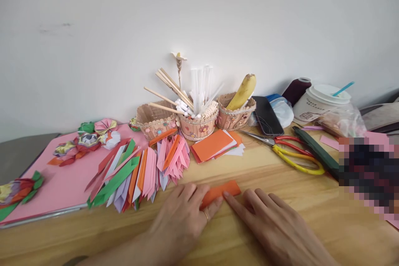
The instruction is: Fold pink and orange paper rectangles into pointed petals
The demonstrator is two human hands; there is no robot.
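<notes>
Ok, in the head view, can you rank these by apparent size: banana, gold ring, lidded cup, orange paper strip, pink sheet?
Largest to smallest:
1. Pink sheet
2. Lidded cup
3. Banana and orange paper strip: too alike to rank, and both are partly hidden
4. Gold ring

It looks like a craft corner, homely in feel, though whether it is in a home or a small studio cannot be told. A wood-grained table (pixel 268 176) meets a plain pale wall (pixel 199 16). Paper flowers (pixel 89 140) lie at the left, folded paper strips (pixel 149 174) fan out left of centre, and an orange paper strip (pixel 233 186) lies at lower centre. Decorated small baskets (pixel 199 128) stand mid-frame and scissors (pixel 271 141) right of centre. A banana (pixel 242 93), a phone (pixel 268 116) and a lidded cup (pixel 314 106) add an everyday, informal touch.
</notes>
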